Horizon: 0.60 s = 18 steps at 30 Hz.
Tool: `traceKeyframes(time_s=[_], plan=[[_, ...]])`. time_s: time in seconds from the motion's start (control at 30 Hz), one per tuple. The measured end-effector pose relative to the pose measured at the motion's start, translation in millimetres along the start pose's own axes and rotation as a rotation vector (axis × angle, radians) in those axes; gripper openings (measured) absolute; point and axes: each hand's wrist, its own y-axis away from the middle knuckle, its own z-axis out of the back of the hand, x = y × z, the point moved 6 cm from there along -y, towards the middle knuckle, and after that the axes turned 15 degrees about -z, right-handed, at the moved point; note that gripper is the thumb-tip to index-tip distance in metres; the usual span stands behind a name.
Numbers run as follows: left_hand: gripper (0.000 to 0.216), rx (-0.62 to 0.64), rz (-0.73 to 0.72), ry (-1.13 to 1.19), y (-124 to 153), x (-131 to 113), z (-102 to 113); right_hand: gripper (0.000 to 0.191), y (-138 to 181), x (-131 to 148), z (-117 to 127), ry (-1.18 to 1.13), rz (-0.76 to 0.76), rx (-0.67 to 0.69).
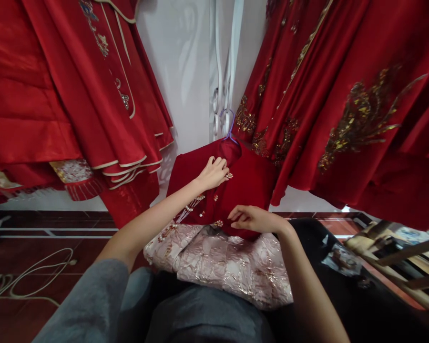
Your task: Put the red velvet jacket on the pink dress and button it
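A: How will this red garment point(252, 188) handle?
B: Probably soft and light. It's centred before you on a purple hanger point(231, 131), near edge over pink brocade point(232, 262). Hold plain shoulder cloth; the beaded trims point(218, 223) (likely fragile) could snag.
A: And my grips?
B: Your left grip point(213, 173) curls near the collar; I can't tell if it pinches. Your right grip point(252, 220) is loose, fingers apart from thumb.
A: Textures?
B: Crinkled, metallic brocade; far left, smooth satiny gowns point(75, 95) in folds.
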Motion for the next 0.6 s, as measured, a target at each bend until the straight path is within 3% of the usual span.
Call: traceKeyframes(time_s=[0.23, 0.4, 0.6], plan=[[0.022, 0.039, -0.099, -0.072, -6, 2, -1, 0.030, -2, -5, 4, -0.039, 0.025, -0.006], [0.019, -0.024, -0.092, 0.052, -7, 2, 0, 0.029, -6, -3, 0, -0.076, 0.037, 0.024], [0.017, -0.066, -0.247, -0.023, -11, -7, 4, 0.024, -4, -2, -3, -0.072, 0.027, 0.037]])
